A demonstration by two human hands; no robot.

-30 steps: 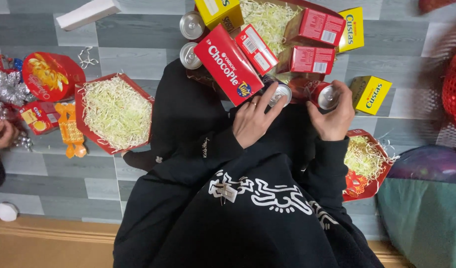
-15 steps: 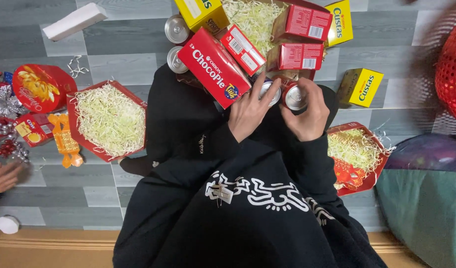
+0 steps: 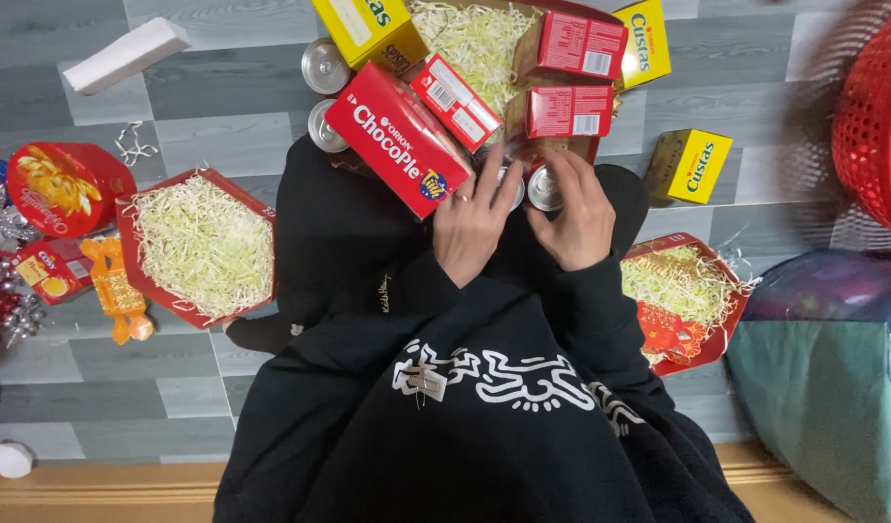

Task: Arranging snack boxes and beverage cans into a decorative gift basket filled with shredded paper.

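I sit on the floor in a black printed hoodie. My left hand wears a ring and lies over a silver-topped can, mostly hiding it. My right hand grips a second silver-topped can right beside it. Both cans stand at the near edge of a red tray of pale shredded paper. A large red snack box leans just left of my left hand, with a smaller red box above it. Two more red boxes stand in the tray.
Two cans and yellow boxes surround the tray. Shred-filled red trays lie left and right. A red basket, a blue-green bag, a white box and a red tin are nearby.
My right hand has carried its can leftward to stand beside the other can. My left hand has closed in over that can. The view has shifted.
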